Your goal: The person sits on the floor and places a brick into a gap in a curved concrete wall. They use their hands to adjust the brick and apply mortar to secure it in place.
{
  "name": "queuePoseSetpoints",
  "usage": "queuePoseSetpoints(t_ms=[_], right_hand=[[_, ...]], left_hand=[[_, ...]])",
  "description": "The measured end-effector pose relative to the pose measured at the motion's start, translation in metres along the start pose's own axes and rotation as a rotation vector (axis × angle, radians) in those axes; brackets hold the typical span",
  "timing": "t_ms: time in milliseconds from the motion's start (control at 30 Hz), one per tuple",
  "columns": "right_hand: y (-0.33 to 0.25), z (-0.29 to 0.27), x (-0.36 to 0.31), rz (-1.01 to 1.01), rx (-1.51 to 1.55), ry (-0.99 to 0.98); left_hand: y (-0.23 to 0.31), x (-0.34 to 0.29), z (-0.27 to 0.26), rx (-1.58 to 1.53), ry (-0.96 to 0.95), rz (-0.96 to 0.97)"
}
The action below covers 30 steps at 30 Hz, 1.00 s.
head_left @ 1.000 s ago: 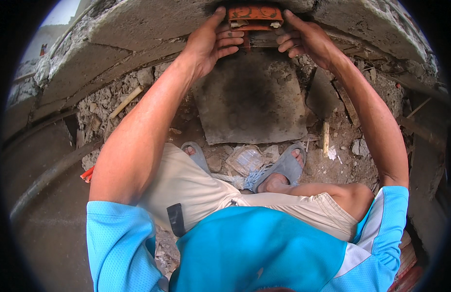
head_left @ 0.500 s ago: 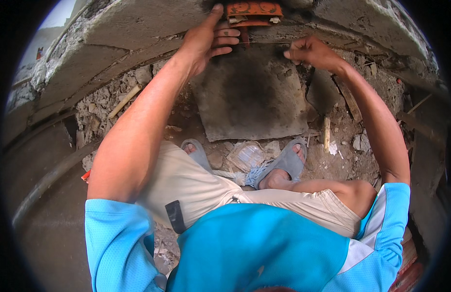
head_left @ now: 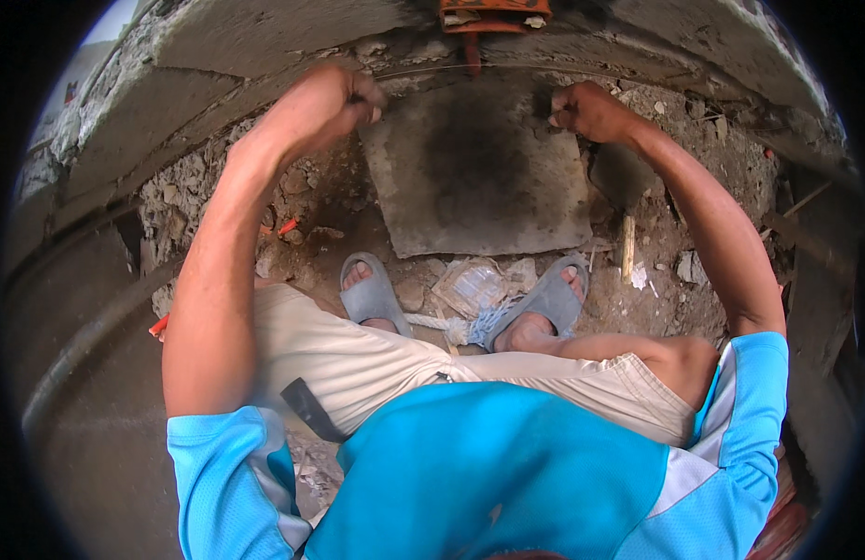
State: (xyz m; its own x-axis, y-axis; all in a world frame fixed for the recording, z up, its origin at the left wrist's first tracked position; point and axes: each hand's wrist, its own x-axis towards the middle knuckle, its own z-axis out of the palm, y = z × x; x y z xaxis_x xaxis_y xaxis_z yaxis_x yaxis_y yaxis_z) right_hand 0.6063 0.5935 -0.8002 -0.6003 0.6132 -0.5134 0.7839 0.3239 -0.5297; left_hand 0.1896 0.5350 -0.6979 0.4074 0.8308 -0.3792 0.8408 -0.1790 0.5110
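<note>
A thin pale string or wire (head_left: 432,68) runs in a slight upward bow between my two hands, in front of the stone wall. My left hand (head_left: 344,101) is closed near the left corner of the dark slab, its fingers curled in and slightly blurred, seemingly around one end. On the other side my right hand (head_left: 586,110) pinches, thumb against fingers, apparently at the other end; the exact grip is too small to see. Beyond the string, an orange metal fixture (head_left: 495,17) with a short reddish stem (head_left: 473,54) stands at the top edge, untouched by either hand.
A grey slab (head_left: 479,187) with a blackened middle lies between my arms. Nearer are my sandalled feet, a white rope (head_left: 428,321) and a clear plastic wrapper (head_left: 474,285). Rubble, a bamboo piece (head_left: 627,247) and a small red object (head_left: 287,226) lie around. A curved stone ledge (head_left: 265,42) borders the far side.
My left hand has drawn away from the orange fixture, down and to the left, its spread fingers now curled. The right hand has dropped slightly. The gap between the hands has widened.
</note>
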Motion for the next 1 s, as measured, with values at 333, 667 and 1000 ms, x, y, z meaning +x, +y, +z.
queuePoseSetpoints(t_ms=[333,667,1000], right_hand=[[-0.045,0.020,0.014,0.000,-0.058,-0.103],[-0.082,0.034,0.016,-0.085,-0.126,-0.115],[-0.118,0.058,0.013,-0.155,-0.182,-0.247]], left_hand=[[0.062,-0.063,-0.052,0.107,-0.159,-0.036],[0.076,-0.086,-0.049,0.237,-0.238,0.071],[0.107,-0.124,-0.017,0.177,-0.243,0.441]])
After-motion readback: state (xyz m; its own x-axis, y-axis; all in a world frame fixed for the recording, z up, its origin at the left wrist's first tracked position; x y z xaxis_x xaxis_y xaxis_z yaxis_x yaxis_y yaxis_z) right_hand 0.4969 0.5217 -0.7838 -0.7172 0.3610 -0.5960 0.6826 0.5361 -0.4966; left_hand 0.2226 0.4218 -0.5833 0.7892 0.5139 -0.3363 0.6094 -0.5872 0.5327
